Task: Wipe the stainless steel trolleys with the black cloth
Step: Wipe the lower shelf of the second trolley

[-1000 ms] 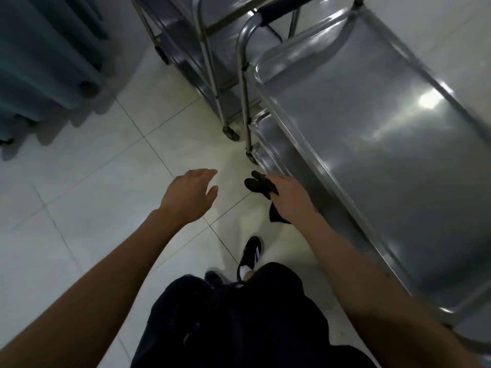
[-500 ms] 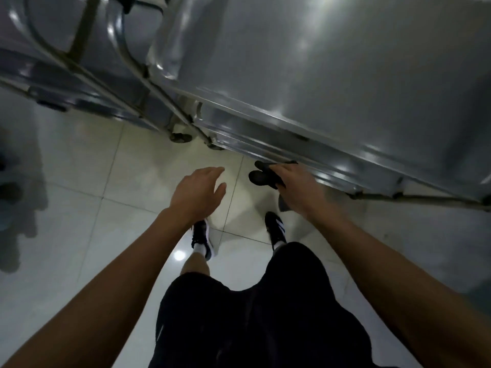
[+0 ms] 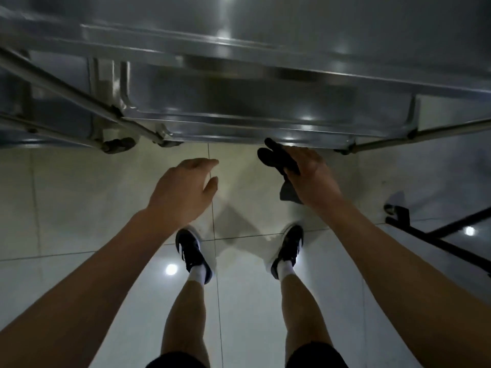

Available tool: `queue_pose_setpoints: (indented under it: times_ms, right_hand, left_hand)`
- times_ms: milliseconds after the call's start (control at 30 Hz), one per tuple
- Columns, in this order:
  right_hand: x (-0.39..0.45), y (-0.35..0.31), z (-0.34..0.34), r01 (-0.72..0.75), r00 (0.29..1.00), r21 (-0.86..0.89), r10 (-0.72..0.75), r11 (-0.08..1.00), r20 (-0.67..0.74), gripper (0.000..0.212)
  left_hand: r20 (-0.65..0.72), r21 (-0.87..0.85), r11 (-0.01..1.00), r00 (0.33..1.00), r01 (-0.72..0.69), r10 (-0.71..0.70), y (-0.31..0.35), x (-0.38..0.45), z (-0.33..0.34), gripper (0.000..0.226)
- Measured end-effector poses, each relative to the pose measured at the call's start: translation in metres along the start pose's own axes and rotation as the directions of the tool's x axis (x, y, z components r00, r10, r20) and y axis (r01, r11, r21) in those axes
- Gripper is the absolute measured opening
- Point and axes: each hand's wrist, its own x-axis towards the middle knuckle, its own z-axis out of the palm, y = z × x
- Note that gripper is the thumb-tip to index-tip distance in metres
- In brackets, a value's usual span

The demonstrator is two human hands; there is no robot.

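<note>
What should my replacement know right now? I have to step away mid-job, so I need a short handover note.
Left hand: holds nothing, fingers relaxed, above the floor.
Right hand: grips the black cloth, close to the lower shelf edge of the trolley.
Done: cloth is in hand, person stands facing the trolley.
Left: no wiped areas can be told from this view; the cloth is not yet on a shelf surface.

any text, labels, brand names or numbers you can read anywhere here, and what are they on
None: no word, label, brand or number can be read in this view.
The trolley steel shows only glare.
The black cloth in the right hand is plain.
The shoes carry white stripes, no legible letters.
The left hand holds nothing.
</note>
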Motion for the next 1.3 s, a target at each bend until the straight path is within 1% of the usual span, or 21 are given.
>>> queue_pose_setpoints:
  times_ms: [67,133,233,333,433,567,700,800,867,1000,1133,1233,1300]
  right_hand:
    - [0.02,0.017,0.013,0.005,0.999,-0.005,-0.005,1.0,-0.048,0.047]
    - [0.039,0.031,0.022,0.041,0.993,-0.013,-0.042,0.999,-0.112,0.044]
    - [0.068,0.043,0.03,0.113,0.97,-0.031,-0.117,0.993,-0.215,0.04]
    - [0.099,0.048,0.033,0.123,0.954,-0.007,-0.121,0.992,-0.274,0.042]
    - [0.127,0.045,0.033,0.136,0.943,0.034,-0.119,0.99,-0.312,0.045]
    - [0.156,0.039,0.039,0.093,0.955,0.042,-0.077,0.995,-0.286,0.043]
    - [0.166,0.044,0.063,0.043,0.983,0.012,-0.04,0.999,-0.178,0.054]
    - [0.168,0.054,0.082,0.053,0.995,-0.117,-0.063,0.992,-0.083,0.058]
    - [0.168,0.058,0.093,0.084,0.991,-0.184,-0.101,0.979,-0.086,0.06]
    - [0.181,0.058,0.099,0.069,0.989,-0.267,-0.1,0.961,-0.105,0.061]
    - [0.199,0.059,0.095,0.075,0.987,-0.292,-0.113,0.954,-0.116,0.061]
    - [0.214,0.06,0.093,0.074,0.984,-0.294,-0.117,0.953,-0.131,0.06]
    - [0.226,0.06,0.088,0.08,0.985,-0.29,-0.12,0.954,-0.124,0.06]
  left_hand:
    - [-0.009,0.009,1.0,1.0,-0.009,0.009,-0.003,0.019,0.017,0.047]
    - [-0.026,0.03,0.999,0.999,-0.035,0.036,-0.003,0.04,0.03,0.046]
    - [-0.106,0.074,0.993,0.99,-0.088,0.096,-0.002,0.073,0.042,0.043]
    - [-0.172,0.058,0.99,0.975,-0.13,0.138,-0.001,0.106,0.045,0.04]
    - [-0.21,0.042,0.983,0.961,-0.177,0.182,-0.002,0.132,0.045,0.039]
    - [-0.221,0.067,0.974,0.949,-0.217,0.227,-0.007,0.155,0.046,0.038]
    - [-0.24,0.089,0.971,0.941,-0.223,0.238,-0.012,0.166,0.049,0.037]
    - [-0.252,0.102,0.967,0.934,-0.234,0.253,-0.015,0.17,0.052,0.036]
    - [-0.255,0.105,0.962,0.928,-0.251,0.27,-0.018,0.172,0.055,0.034]
    - [-0.249,0.122,0.949,0.916,-0.292,0.314,-0.024,0.18,0.06,0.032]
    - [-0.246,0.156,0.935,0.904,-0.319,0.349,-0.022,0.189,0.064,0.038]
    - [-0.269,0.182,0.915,0.876,-0.361,0.4,-0.019,0.198,0.067,0.031]
    - [-0.271,0.202,0.908,0.87,-0.368,0.413,-0.018,0.207,0.068,0.025]
